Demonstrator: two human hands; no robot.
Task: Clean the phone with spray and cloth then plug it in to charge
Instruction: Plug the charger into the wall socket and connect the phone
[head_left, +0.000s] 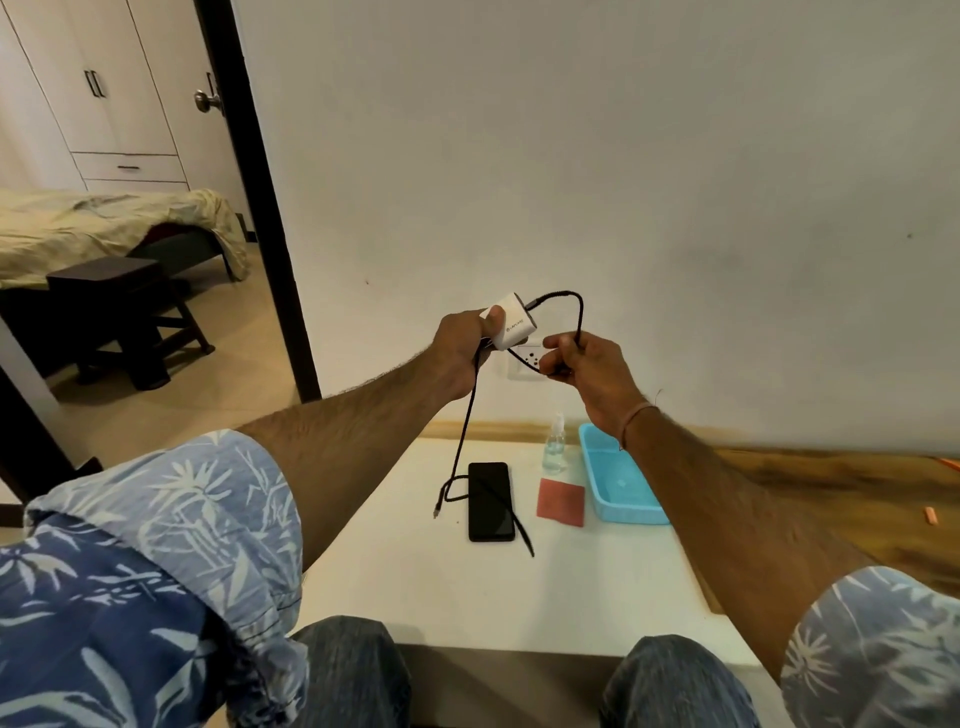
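Left hand (460, 356) raised near the wall, fingers and thumb wrapped round a white charger adapter (511, 325). A black braided cable (465, 431) leaves the adapter's far end, loops right into the right hand, then drops past the left wrist to the white table (467, 597). The phone (490, 501) lies flat there, black, screen up and dark, long side running near to far. It is well below both hands, untouched by either. One cable strand crosses its screen diagonally; the free plug lies just left of it. A wall socket (524, 364) sits between the hands, partly hidden. Right hand (592, 374) pinches the cable loop, fingers curled. Right of the phone: clear spray bottle (555, 447), red cloth (561, 501), then a blue tray (618, 483).
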